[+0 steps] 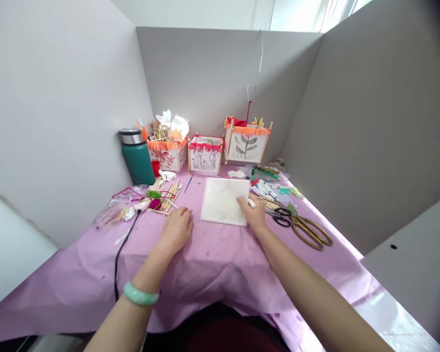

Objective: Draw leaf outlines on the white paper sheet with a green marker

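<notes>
- white paper sheet (pixel 223 200) lies flat on the purple table cover (pixel 220 264), roughly square, its near edge running left to right and its sides running away toward the back wall; no clear long axis.
- right hand (pixel 254 212) rests on the sheet's near right corner, fingers curled around a small white marker (pixel 252 203); the marker's tip sticks out toward the sheet; how much of its body is gripped cannot be told.
- left hand (pixel 176 230) lies palm down on the cover just left of the sheet's near left corner, fingers loosely bent, holding nothing, not touching the sheet.
- green bangle (pixel 141 295) on the left wrist.
- right of the sheet: scissors (pixel 300 226), blades pointing to the right, away from the sheet, and loose pens (pixel 266 188).
- left of the sheet: wooden sticks (pixel 168 193).
- behind the sheet: three paper lanterns (pixel 205 154) in a row; a green flask (pixel 137 156) to their left.
</notes>
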A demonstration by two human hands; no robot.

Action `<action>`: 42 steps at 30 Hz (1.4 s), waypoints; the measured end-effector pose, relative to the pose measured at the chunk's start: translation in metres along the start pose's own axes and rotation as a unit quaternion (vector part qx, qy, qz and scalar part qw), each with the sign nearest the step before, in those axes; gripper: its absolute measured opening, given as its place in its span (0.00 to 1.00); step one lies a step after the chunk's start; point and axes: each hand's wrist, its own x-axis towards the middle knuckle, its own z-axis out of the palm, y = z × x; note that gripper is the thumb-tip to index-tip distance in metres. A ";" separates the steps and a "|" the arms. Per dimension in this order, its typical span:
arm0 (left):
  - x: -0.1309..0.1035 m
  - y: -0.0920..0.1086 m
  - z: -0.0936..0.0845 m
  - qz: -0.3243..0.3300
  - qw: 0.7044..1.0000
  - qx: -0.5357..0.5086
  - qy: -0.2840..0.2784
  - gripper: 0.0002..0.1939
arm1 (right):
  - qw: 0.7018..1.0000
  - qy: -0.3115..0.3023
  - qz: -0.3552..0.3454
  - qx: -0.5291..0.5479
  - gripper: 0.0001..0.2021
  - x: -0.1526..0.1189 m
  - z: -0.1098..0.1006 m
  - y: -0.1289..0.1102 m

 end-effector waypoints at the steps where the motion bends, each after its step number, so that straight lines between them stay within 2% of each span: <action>1: -0.004 0.000 0.001 0.001 1.000 -0.002 -0.002 0.15 | 0.996 0.069 -0.014 -0.049 0.17 0.005 -0.008 0.003; 3: -0.011 0.002 0.004 -0.001 1.000 -0.007 0.007 0.14 | 0.979 0.181 -0.049 -0.085 0.17 0.017 -0.023 0.001; 5: -0.014 0.007 0.008 -0.009 0.999 -0.011 0.041 0.14 | 0.973 0.219 -0.060 -0.048 0.18 0.020 -0.031 -0.006; 6: -0.013 0.011 0.010 -0.010 0.998 -0.018 0.060 0.14 | 0.977 0.202 -0.057 -0.020 0.19 0.016 -0.031 -0.009; 8: -0.011 0.019 0.013 -0.001 0.995 -0.048 0.086 0.15 | 0.993 0.101 -0.062 0.012 0.20 0.004 -0.028 -0.009; 10: -0.007 0.025 0.013 -0.002 0.992 -0.085 0.091 0.16 | 0.995 -0.007 -0.101 -0.022 0.19 -0.005 -0.027 -0.002; 11: -0.004 0.027 0.012 -0.013 0.991 -0.098 0.089 0.16 | 0.991 -0.011 -0.123 -0.059 0.18 -0.005 -0.030 0.002; 12: 0.000 0.027 0.011 -0.030 0.990 -0.107 0.084 0.16 | 0.985 0.018 -0.139 -0.097 0.18 -0.002 -0.034 0.006; 14: 0.010 0.027 0.009 -0.065 0.988 -0.121 0.074 0.16 | 0.969 0.136 -0.150 -0.140 0.18 0.009 -0.045 0.008; 16: 0.023 0.027 0.008 -0.085 0.983 -0.149 0.066 0.16 | 0.962 0.207 -0.139 -0.108 0.19 0.019 -0.051 0.005; 18: 0.037 0.030 0.007 -0.099 0.973 -0.197 0.065 0.17 | 0.975 0.180 -0.120 -0.041 0.19 0.020 -0.050 0.000; 21: 0.055 0.036 0.006 -0.133 0.952 -0.271 0.056 0.23 | 0.992 0.033 -0.124 -0.009 0.18 0.010 -0.043 -0.001; 22: 0.059 0.037 0.006 -0.147 0.946 -0.285 0.052 0.24 | 0.990 0.011 -0.136 -0.029 0.17 0.007 -0.043 0.000; 23: 0.061 0.038 0.006 -0.156 0.942 -0.293 0.046 0.25 | 0.987 0.015 -0.149 -0.055 0.17 0.007 -0.046 0.002; 25: 0.063 0.037 0.006 -0.159 0.942 -0.292 0.034 0.24 | 0.978 0.089 -0.163 -0.091 0.17 0.010 -0.054 0.004; 27: 0.062 0.037 0.007 -0.154 0.945 -0.286 0.026 0.23 | 0.974 0.160 -0.147 -0.064 0.16 0.016 -0.060 0.004; 28: 0.061 0.036 0.008 -0.153 0.946 -0.284 0.024 0.23 | 0.977 0.168 -0.131 -0.033 0.16 0.018 -0.061 0.003; 29: 0.060 0.036 0.009 -0.152 0.946 -0.284 0.023 0.22 | 0.981 0.153 -0.116 -0.001 0.17 0.018 -0.060 0.003; 31: 0.056 0.036 0.012 -0.153 0.946 -0.284 0.020 0.23 | 0.991 0.079 -0.104 0.024 0.17 0.015 -0.057 0.005; 33: 0.051 0.034 0.014 -0.153 0.950 -0.274 0.007 0.23 | 0.992 0.014 -0.124 -0.021 0.16 0.012 -0.058 0.009; 34: 0.048 0.034 0.015 -0.149 0.953 -0.263 0.000 0.23 | 0.988 0.013 -0.140 -0.057 0.16 0.012 -0.061 0.010; 35: 0.044 0.033 0.015 -0.139 0.958 -0.249 -0.008 0.22 | 0.984 0.041 -0.152 -0.087 0.16 0.013 -0.066 0.011; 38: 0.027 0.039 0.014 -0.060 0.978 -0.199 -0.007 0.17 | 0.974 0.168 -0.132 -0.074 0.16 0.018 -0.078 0.006; 40: 0.013 0.050 0.013 0.013 0.985 -0.175 0.008 0.16 | 0.984 0.157 -0.085 -0.016 0.17 0.017 -0.081 0.002; 42: -0.003 0.064 0.010 0.091 0.981 -0.171 -0.002 0.17 | 0.995 0.077 -0.059 -0.010 0.18 0.014 -0.081 0.001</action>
